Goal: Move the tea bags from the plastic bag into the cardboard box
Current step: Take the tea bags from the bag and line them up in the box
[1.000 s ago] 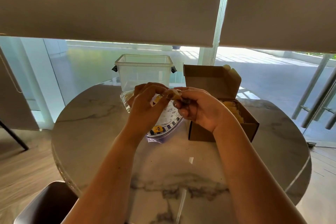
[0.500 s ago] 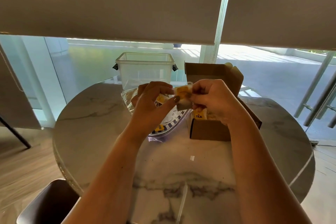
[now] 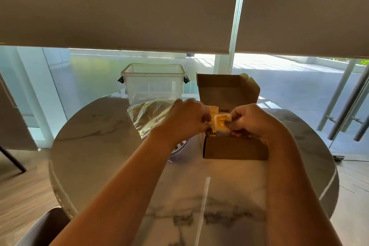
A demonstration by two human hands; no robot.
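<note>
Both the left hand (image 3: 186,120) and the right hand (image 3: 251,121) are pinching a yellow tea bag (image 3: 220,122) between them, holding it over the open cardboard box (image 3: 235,148), while the plastic bag (image 3: 148,116) is lying just left of it on the marble table (image 3: 95,146).

Daylight comes in through the glass wall (image 3: 95,78) behind the table (image 3: 103,146), below the lowered blinds (image 3: 119,6). The paving outside is overexposed, almost white at the right. The blinds are dim and flat. The scene is backlit, so the forearms near the camera are in shade. A thin bright streak of glare lies on the polished tabletop. Both hands (image 3: 187,120) are slightly smeared with motion blur. The wide lens bends the blind's lower edge and the table rim. Overall sharpness is soft.
</note>
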